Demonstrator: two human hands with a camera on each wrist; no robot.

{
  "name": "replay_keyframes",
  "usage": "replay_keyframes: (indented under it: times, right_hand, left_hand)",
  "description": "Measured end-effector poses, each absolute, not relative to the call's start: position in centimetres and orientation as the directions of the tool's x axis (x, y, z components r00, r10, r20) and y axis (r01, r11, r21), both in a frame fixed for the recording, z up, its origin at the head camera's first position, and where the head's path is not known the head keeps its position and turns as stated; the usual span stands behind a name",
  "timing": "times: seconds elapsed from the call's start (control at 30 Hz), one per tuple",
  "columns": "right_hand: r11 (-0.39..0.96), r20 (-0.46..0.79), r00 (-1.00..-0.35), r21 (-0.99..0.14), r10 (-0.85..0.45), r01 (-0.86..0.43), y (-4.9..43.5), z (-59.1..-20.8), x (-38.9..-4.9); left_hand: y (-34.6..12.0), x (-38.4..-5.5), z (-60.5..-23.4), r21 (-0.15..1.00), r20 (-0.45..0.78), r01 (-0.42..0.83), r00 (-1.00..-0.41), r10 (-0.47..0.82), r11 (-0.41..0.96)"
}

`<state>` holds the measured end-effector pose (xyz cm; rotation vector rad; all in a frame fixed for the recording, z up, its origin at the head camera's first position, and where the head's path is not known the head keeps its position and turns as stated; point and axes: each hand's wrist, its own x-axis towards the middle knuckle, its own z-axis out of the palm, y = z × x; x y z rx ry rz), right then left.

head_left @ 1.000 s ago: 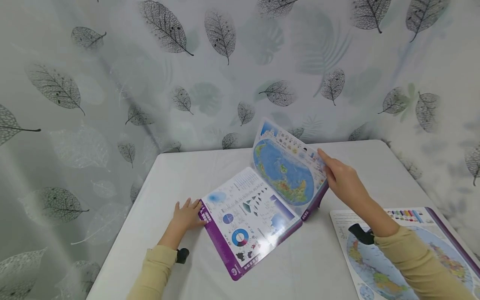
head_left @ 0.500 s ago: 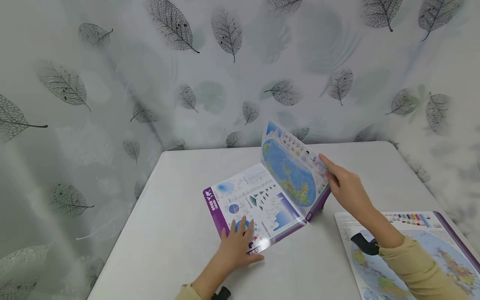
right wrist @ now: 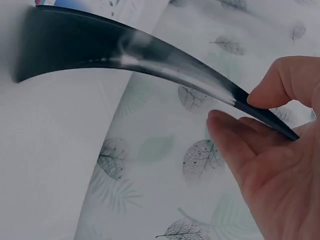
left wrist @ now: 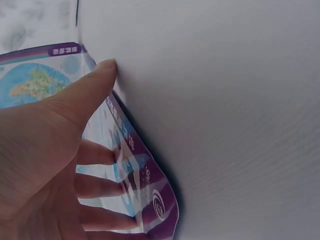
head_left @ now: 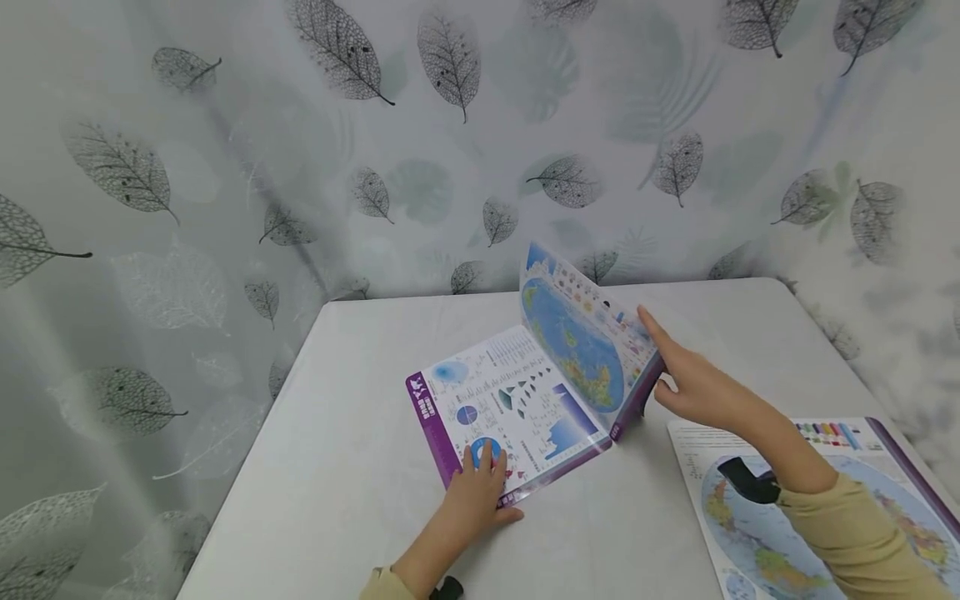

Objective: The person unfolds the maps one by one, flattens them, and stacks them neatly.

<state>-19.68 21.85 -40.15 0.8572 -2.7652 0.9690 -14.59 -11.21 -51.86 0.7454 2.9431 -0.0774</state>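
Observation:
A glossy folding world map (head_left: 517, 392) with purple borders lies part open on the table. Its lower half is flat, showing charts; its upper half (head_left: 573, 337) is tilted up, showing a blue world map. Fingers spread, my left hand (head_left: 476, 492) rests on the flat half's near corner, thumb on the white cloth beside the edge (left wrist: 132, 135). My right hand (head_left: 693, 379) holds the raised half by its outer edge. In the right wrist view the bent, dark-looking sheet (right wrist: 175, 62) runs between the thumb and fingers of the right hand (right wrist: 280, 160).
A second world map sheet (head_left: 765, 517) lies flat at the table's right, partly under the right forearm. White cloth covers the table (head_left: 337, 467). A leaf-patterned curtain (head_left: 420, 200) hangs behind and at both sides.
My left hand has moved right from the map's left edge onto its near corner. The right hand still holds the raised half, its thumb now lower; that half has tilted slightly more upright.

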Motion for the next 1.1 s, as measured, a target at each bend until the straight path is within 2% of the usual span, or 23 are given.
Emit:
replay_keyframes:
  times: [0.13,0.3,0.5,0.73,0.9,1.1]
  right_hand:
    - [0.635,0.277,-0.836,-0.551,-0.473,-0.541,21.7,-40.5,-19.6]
    - [0.712,0.409,-0.832,-0.447,-0.375,-0.541,21.1,-41.3,-19.5]
    - [0.770,0.531,-0.786,-0.340,-0.316,-0.540,20.7,-41.7,-19.7]
    - [0.779,0.620,-0.688,-0.188,-0.378,-0.598,20.7,-41.5,-19.8]
    - [0.797,0.621,-0.648,-0.061,-0.440,-0.600,21.2,-42.3,-20.0]
    - [0.796,0.628,-0.599,0.054,-0.497,-0.603,22.0,-43.8,-20.3]
  left_hand:
    - [-11.2,-14.6,-51.6,-0.017,-0.141,0.476,-0.872,0.470,0.879]
    - [-11.3,-14.6,-51.7,-0.004,-0.142,0.471,-0.873,0.466,0.882]
    - [-12.0,-14.5,-52.2,-0.019,-0.090,0.454,-0.888,0.451,0.891]
    - [-13.8,-15.1,-52.5,0.059,-0.013,0.375,-0.926,0.376,0.925]
    - [-15.4,-15.9,-52.5,0.104,-0.042,0.244,-0.968,0.249,0.964]
    - [-17.0,-17.1,-51.7,0.170,-0.096,0.136,-0.983,0.154,0.976]
